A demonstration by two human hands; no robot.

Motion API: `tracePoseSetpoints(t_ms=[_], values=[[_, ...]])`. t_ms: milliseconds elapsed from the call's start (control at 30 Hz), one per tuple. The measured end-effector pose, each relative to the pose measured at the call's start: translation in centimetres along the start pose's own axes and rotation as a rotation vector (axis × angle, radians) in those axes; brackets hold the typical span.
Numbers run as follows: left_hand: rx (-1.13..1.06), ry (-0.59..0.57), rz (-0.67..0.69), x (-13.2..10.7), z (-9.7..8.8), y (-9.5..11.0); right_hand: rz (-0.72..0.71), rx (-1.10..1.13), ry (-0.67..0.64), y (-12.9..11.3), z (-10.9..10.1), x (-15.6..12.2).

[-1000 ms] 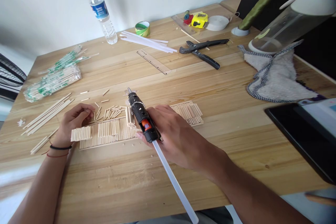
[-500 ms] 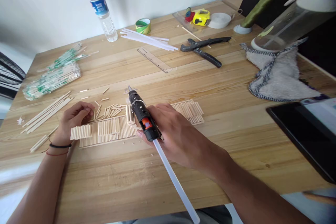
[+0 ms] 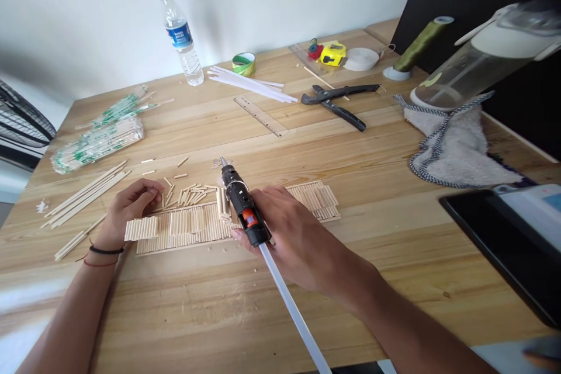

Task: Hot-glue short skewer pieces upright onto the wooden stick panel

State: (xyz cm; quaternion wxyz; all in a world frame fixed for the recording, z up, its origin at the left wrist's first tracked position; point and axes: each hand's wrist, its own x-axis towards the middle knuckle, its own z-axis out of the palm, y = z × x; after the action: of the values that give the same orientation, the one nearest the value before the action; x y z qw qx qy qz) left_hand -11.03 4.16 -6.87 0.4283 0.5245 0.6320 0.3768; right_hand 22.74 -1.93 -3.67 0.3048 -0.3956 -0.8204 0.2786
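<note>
My right hand [image 3: 293, 231] is closed around a black glue gun [image 3: 241, 207] with an orange trigger; its nozzle points away from me and a long clear glue stick [image 3: 291, 310] trails from its back. The gun rests over a flat mat of short wooden sticks [image 3: 188, 223] laid side by side on the wooden table [image 3: 245, 304]. My left hand [image 3: 127, 207], fingers curled, rests at the mat's left end, touching the sticks there. Loose short stick pieces [image 3: 190, 190] lie just beyond the mat.
Long wooden sticks [image 3: 85, 193] and wrapped chopsticks [image 3: 99, 143] lie at the left. Farther back are a water bottle [image 3: 182, 35], green tape [image 3: 243, 63], clear glue sticks [image 3: 252, 83], a ruler [image 3: 259, 115], pliers [image 3: 337, 99]. A towel [image 3: 456, 140] under a clear jug and a dark tablet [image 3: 504, 239] sit right.
The view has tilted down a little, so everything sits lower in the picture. Both hands and the glue gun hold the same places on the stick mat.
</note>
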Motion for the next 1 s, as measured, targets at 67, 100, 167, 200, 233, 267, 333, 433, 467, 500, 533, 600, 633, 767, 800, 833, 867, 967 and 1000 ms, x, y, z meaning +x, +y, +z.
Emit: tracePoseSetpoints(t_ms=[67,100,167,200,233,267,333,433,467,500,533,600,633,767,800,833,867,967,1000], values=[[-0.016,-0.009,-0.002,0.02,-0.16,-0.19,0.011,0.001,0.005,-0.02,0.01,-0.02],[-0.019,-0.013,0.003,0.02,-0.24,-0.29,0.013,0.003,0.005,-0.02,0.01,-0.03],[-0.017,-0.016,0.015,0.00,-0.36,-0.43,0.015,0.004,-0.002,-0.04,0.02,-0.03],[-0.016,-0.015,0.018,-0.02,-0.39,-0.46,0.018,0.005,-0.005,-0.04,0.03,-0.02],[-0.016,-0.015,0.015,-0.03,-0.39,-0.45,0.021,0.009,-0.008,-0.05,0.03,-0.01],[-0.017,-0.014,0.010,-0.05,-0.37,-0.41,0.023,0.014,-0.009,-0.05,0.02,0.02],[-0.017,-0.009,-0.002,-0.07,-0.28,-0.25,0.029,0.023,-0.013,-0.06,0.00,0.07],[-0.022,-0.005,-0.008,-0.03,-0.18,-0.12,0.034,0.028,-0.022,-0.08,-0.06,0.13],[-0.030,-0.008,-0.009,0.00,-0.20,-0.15,0.034,0.027,-0.024,-0.09,-0.07,0.13],[-0.042,-0.013,-0.009,0.04,-0.24,-0.22,0.035,0.027,-0.027,-0.10,-0.08,0.14],[-0.052,-0.019,-0.010,0.10,-0.31,-0.33,0.035,0.027,-0.027,-0.10,-0.08,0.14],[-0.068,-0.021,-0.008,0.22,-0.49,-0.59,0.036,0.025,-0.023,-0.10,-0.06,0.13],[-0.070,-0.020,-0.008,0.27,-0.58,-0.70,0.034,0.022,-0.017,-0.10,-0.03,0.12],[-0.061,-0.031,-0.023,0.38,-0.73,-0.80,0.026,0.013,0.000,-0.09,0.06,0.10],[-0.059,-0.029,-0.024,0.37,-0.71,-0.74,0.025,0.014,-0.001,-0.09,0.07,0.09],[-0.059,-0.024,-0.024,0.35,-0.67,-0.68,0.026,0.016,-0.005,-0.09,0.07,0.08],[-0.058,-0.018,-0.021,0.33,-0.65,-0.61,0.027,0.019,-0.008,-0.08,0.08,0.07],[-0.040,-0.027,-0.015,0.26,-0.65,-0.50,0.030,0.025,-0.009,-0.09,0.08,0.07],[-0.030,-0.033,-0.013,0.25,-0.67,-0.49,0.030,0.025,-0.009,-0.09,0.08,0.08]])
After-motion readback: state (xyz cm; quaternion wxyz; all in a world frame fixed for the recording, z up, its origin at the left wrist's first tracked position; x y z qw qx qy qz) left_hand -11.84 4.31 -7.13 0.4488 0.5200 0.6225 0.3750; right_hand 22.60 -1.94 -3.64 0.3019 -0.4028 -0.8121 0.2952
